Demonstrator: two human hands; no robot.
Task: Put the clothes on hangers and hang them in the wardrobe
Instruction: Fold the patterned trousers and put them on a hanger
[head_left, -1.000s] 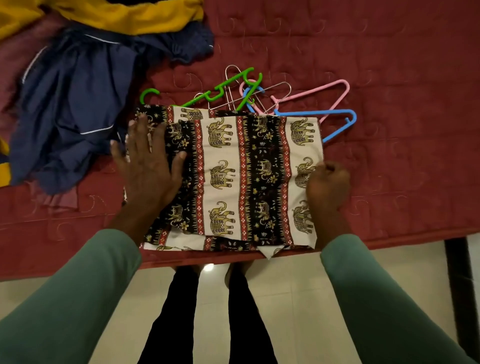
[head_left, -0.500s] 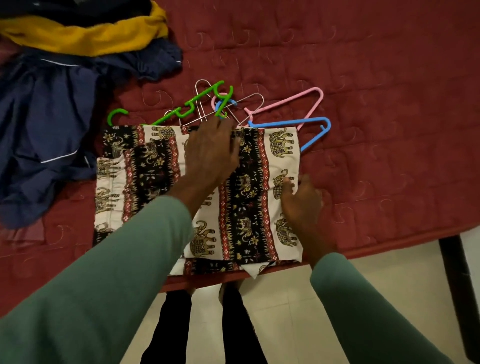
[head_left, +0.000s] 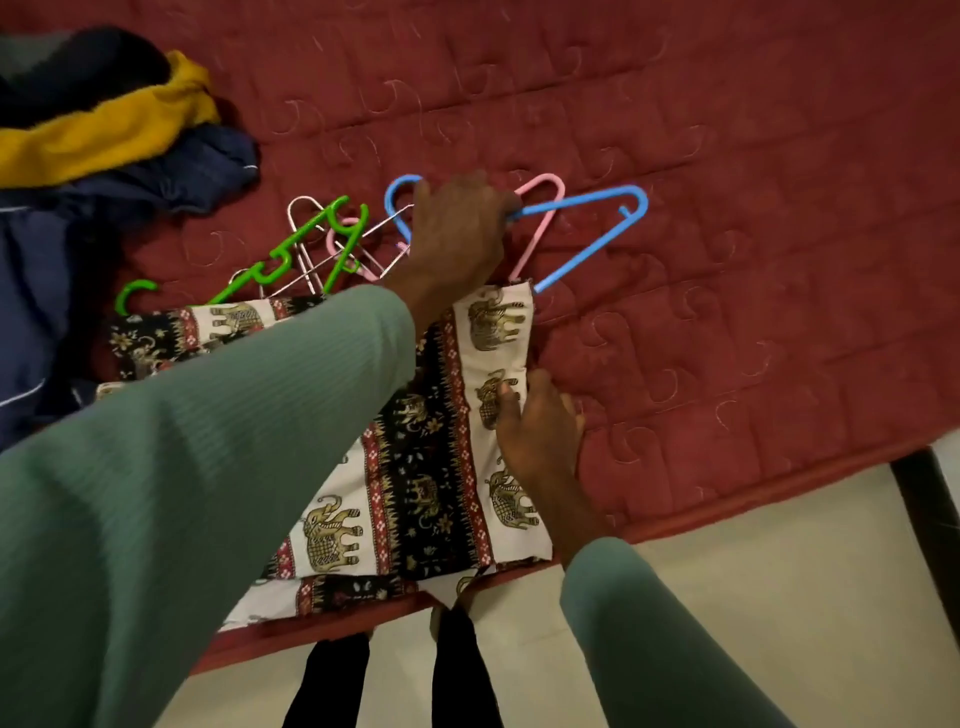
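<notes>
Left hand (head_left: 457, 234) is reached forward across the body, fingers curled around the blue hanger (head_left: 587, 228) near its neck; grip is closed on it. The hanger's hook sticks out on the left side of that hand, and its triangle runs out to the right, lying on the red quilted bed (head_left: 727, 156).

Right hand (head_left: 540, 421) sits nearer the body, at the right edge of the folded elephant-print cloth (head_left: 415, 467). Fingertips are on the fabric at that edge, hand loosely curled; cannot tell whether it is pinching the fabric or just pressing it down. Hands are apart, the left well forward of the right.

The cloth lies flat on the bed between and below the two hands, its near edge at the bed edge. The left sleeve (head_left: 208, 467) covers much of it.

Pink hanger (head_left: 540, 228) lies just under or behind the blue one, right of the left hand; contact between them is unclear. Left of the left hand is a tangle: a green hanger (head_left: 291, 254), metal wire hangers (head_left: 306, 244) and a second pink piece, all at the cloth's far edge.

Further left of both hands is a heap of clothes: navy garment (head_left: 78, 249), with a yellow garment (head_left: 104, 140) on top of it.

Floor and the person's dark trouser legs (head_left: 462, 675) show below the bed edge.
</notes>
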